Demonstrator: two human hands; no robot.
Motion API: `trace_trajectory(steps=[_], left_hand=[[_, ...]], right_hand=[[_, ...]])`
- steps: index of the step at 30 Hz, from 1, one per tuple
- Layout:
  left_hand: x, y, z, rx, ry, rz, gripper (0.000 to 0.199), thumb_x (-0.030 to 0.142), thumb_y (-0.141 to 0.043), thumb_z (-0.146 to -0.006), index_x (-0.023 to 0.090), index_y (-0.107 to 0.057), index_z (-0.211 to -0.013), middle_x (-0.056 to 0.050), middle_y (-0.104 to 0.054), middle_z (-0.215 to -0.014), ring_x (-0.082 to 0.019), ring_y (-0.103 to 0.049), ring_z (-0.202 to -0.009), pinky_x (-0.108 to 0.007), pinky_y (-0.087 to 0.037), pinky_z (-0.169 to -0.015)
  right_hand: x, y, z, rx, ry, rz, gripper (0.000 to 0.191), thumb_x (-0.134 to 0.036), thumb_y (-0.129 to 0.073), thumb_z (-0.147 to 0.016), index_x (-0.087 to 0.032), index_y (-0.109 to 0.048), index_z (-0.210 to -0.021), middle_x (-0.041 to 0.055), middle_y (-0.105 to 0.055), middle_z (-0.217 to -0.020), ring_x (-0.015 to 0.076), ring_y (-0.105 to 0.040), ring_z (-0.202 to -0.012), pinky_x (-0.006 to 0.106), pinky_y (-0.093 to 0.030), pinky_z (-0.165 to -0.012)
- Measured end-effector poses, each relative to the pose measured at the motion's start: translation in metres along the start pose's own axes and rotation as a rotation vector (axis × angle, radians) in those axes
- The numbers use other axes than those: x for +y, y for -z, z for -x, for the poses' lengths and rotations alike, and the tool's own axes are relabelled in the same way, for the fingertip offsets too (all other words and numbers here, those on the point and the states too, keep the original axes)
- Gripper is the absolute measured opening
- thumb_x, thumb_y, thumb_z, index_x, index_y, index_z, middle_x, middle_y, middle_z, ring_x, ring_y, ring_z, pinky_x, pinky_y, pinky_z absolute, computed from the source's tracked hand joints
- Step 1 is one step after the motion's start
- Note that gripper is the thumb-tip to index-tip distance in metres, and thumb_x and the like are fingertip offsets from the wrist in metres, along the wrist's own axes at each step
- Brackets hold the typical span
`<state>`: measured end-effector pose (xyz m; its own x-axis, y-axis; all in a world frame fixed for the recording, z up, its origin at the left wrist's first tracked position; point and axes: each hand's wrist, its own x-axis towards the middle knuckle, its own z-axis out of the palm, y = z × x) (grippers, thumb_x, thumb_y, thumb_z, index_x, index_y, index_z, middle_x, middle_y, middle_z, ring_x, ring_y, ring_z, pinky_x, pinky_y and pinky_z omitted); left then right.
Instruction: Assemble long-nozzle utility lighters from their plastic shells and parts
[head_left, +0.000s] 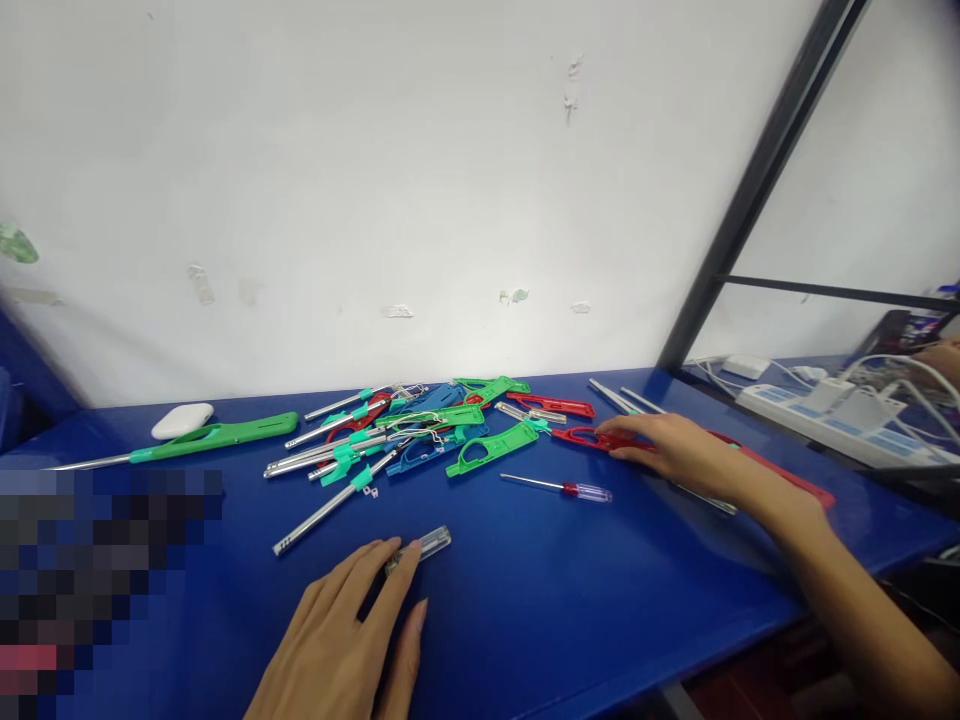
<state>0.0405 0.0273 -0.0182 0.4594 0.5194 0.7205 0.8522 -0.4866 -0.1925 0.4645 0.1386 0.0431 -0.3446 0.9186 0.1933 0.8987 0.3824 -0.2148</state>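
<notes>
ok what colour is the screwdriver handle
The screwdriver handle is translucent purple and red, in the head view.

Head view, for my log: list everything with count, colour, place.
wall: one, white, behind
table: one, blue, beneath
frame: one, black, right
power strip: one, white, right
chargers and cables: several, white, right
lighter: one, green, left
case: one, white, left
metal tubes: several, silver, centre-left, right
handle pieces: several, green, red, blue, centre, right
screwdriver: one, purple-handled, centre
clear pieces: at least two, transparent, centre
pixelated patch: one, dark, lower left
other person's hand, possibly: one, right edge
left hand: one, on clear piece
right hand: one, on red handle piece
</notes>
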Motion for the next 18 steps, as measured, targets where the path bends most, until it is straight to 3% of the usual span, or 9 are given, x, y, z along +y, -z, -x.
trace_trajectory(steps=[5,8,12,15,18], left_hand=[[0.0,-0.001,0.002,-0.009,0.008,0.008,0.039,0.04,-0.038,-0.113,0.02,-0.064,-0.135,-0.009,-0.083,-0.119,-0.025,-0.084,-0.101,-0.04,-0.072,-0.078],[-0.003,-0.001,0.004,-0.002,0.028,0.016,0.04,0.041,-0.038,-0.113,0.021,-0.064,-0.135,-0.009,-0.083,-0.119,-0.026,-0.084,-0.101,-0.04,-0.072,-0.078],[-0.005,-0.004,0.006,0.008,0.049,0.037,0.041,0.045,-0.041,-0.112,0.023,-0.065,-0.137,-0.008,-0.082,-0.121,-0.025,-0.083,-0.102,-0.037,-0.071,-0.081],[-0.004,-0.007,0.008,-0.009,0.042,0.021,0.042,0.043,-0.04,-0.112,0.021,-0.064,-0.14,-0.009,-0.082,-0.124,-0.026,-0.083,-0.104,-0.038,-0.07,-0.081],[-0.001,-0.007,0.007,-0.026,0.036,-0.023,0.043,0.039,-0.037,-0.112,0.019,-0.064,-0.139,-0.011,-0.082,-0.123,-0.027,-0.083,-0.104,-0.041,-0.071,-0.079]], right_hand=[[-0.005,0.009,0.013,0.099,-0.062,0.015,0.04,-0.048,-0.06,-0.102,-0.024,-0.075,-0.132,0.0122,-0.08,-0.132,0.0386,-0.076,-0.117,0.055,-0.059,-0.101],[-0.027,0.012,0.028,0.106,-0.045,-0.013,0.041,-0.052,-0.061,-0.104,-0.028,-0.072,-0.136,0.0093,-0.078,-0.135,0.0355,-0.075,-0.119,0.052,-0.059,-0.103],[-0.083,0.006,0.044,-0.039,0.1,-0.13,0.035,-0.054,-0.064,-0.106,-0.034,-0.075,-0.132,0.0043,-0.079,-0.13,0.0304,-0.074,-0.119,0.045,-0.059,-0.102],[-0.121,-0.005,0.046,-0.18,0.272,-0.162,0.027,-0.046,-0.061,-0.11,-0.032,-0.074,-0.129,0.0032,-0.078,-0.13,0.0264,-0.072,-0.12,0.045,-0.051,-0.113],[-0.138,-0.013,0.037,-0.157,0.387,-0.118,0.029,-0.045,-0.055,-0.113,-0.03,-0.073,-0.13,0.0057,-0.074,-0.136,0.0265,-0.068,-0.127,0.045,-0.046,-0.116]])
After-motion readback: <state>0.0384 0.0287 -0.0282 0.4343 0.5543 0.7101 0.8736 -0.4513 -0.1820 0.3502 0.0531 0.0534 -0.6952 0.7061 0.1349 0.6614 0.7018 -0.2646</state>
